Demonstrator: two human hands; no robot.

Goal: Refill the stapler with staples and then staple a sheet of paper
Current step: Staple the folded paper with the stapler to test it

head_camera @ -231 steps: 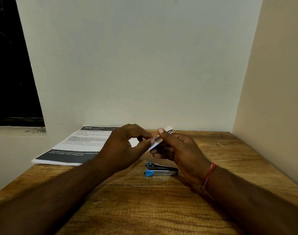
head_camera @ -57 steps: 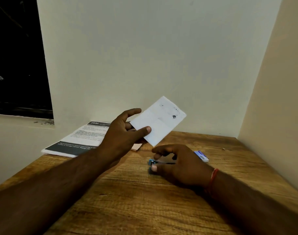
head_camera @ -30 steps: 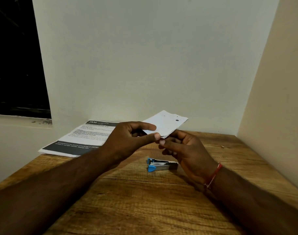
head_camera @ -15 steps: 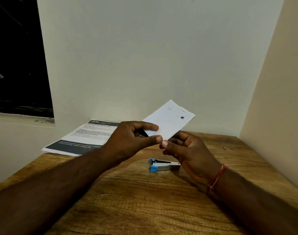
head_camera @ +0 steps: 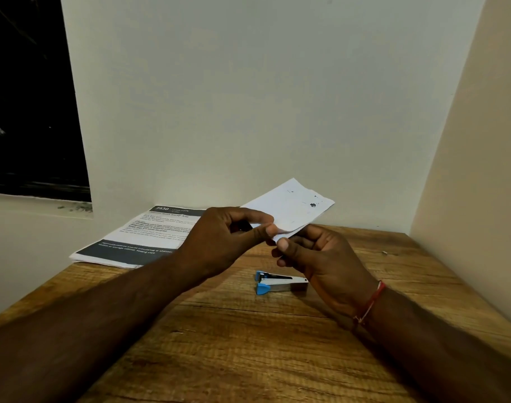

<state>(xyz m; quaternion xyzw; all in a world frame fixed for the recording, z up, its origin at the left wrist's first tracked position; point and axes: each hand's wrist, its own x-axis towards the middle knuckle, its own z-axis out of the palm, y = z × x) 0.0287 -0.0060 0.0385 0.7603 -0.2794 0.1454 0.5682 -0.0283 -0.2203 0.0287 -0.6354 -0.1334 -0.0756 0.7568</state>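
A small white sheet of paper is held up in the air above the wooden table. My left hand pinches its near corner between thumb and forefinger. My right hand pinches the same corner from below, thumb on top. The corner curls slightly between the fingers. A small silver stapler with blue ends lies flat and closed on the table just under my right hand, untouched.
A stack of printed sheets with dark bands lies at the table's back left corner. A tiny loose bit, perhaps a staple, rests at the back right. Walls close the back and right sides; a dark window is at left.
My right hand left the stapler on the table and rose to join my left hand at the paper's corner. In the last half second the paper tilted a little flatter.
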